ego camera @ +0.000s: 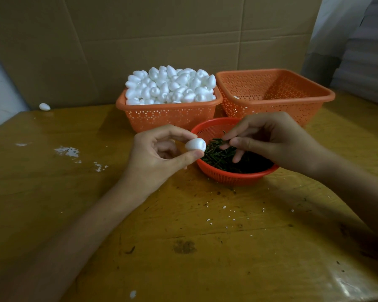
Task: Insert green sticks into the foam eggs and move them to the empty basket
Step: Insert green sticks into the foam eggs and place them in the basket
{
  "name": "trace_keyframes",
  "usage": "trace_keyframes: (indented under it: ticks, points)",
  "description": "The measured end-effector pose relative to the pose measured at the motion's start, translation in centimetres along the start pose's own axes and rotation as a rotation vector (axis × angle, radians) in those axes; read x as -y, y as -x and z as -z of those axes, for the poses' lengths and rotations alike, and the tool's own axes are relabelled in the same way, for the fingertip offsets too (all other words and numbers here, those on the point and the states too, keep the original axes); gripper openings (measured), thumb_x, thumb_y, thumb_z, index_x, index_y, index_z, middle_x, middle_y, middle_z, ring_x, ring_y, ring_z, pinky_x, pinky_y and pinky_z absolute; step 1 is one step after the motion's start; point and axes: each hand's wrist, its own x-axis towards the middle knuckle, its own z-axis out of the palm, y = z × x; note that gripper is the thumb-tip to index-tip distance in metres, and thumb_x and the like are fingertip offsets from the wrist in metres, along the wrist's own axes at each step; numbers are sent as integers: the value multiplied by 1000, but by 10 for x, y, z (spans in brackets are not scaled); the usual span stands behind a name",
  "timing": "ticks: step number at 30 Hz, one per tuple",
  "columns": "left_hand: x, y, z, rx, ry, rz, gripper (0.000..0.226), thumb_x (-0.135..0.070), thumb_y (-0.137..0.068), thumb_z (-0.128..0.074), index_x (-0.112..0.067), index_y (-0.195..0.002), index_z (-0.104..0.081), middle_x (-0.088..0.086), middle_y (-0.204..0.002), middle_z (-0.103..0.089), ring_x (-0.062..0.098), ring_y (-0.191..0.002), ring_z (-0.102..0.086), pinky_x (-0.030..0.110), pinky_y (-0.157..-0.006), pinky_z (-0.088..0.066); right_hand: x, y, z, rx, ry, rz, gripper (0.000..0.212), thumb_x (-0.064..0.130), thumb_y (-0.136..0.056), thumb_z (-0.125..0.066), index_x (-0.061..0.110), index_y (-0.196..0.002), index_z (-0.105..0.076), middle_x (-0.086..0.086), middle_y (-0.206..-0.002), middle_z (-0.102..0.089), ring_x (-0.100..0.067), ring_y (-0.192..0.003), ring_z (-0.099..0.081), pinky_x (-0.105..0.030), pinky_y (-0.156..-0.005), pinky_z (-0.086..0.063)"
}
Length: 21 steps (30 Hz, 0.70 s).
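Observation:
My left hand [159, 152] pinches a white foam egg [195, 144] between thumb and fingertips, at the left rim of the round red basket [238, 178] full of green sticks [223, 156]. My right hand [268, 138] hovers over that basket and pinches a green stick [225, 137] between thumb and forefinger, close to the egg. Behind stands an orange basket [168, 116] heaped with foam eggs [171, 86]. To its right is a second orange basket [275, 101], with one white egg [236, 97] just visible inside.
Everything sits on a worn wooden table [183, 236] speckled with foam crumbs and stick bits. A stray foam egg [44, 106] lies at the far left by the cardboard backdrop [140, 40]. A foam scrap [133, 293] lies near the front edge.

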Motion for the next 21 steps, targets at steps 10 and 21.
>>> trace_keyframes:
  ticks: [10, 21]
  points:
    - [3, 1, 0, 18, -64, -32, 27, -29, -78, -91, -22, -102, -79, -9, -88, -78, 15, -57, -68, 21, -50, -48, 7, 3, -12, -178, 78, 151, 20, 27, -87, -78, 9, -95, -77, 2, -81, -77, -17, -71, -76, -44, -74, -62]
    - [4, 2, -2, 8, -74, -52, 26, -33, -79, -92, -27, -100, -79, -5, -89, -78, 19, -57, -66, 25, -49, -47, 6, 4, -12, -158, 150, 182, 14, 29, -86, -80, 18, -95, -80, 7, -89, -79, -11, -82, -76, -26, -78, -61]
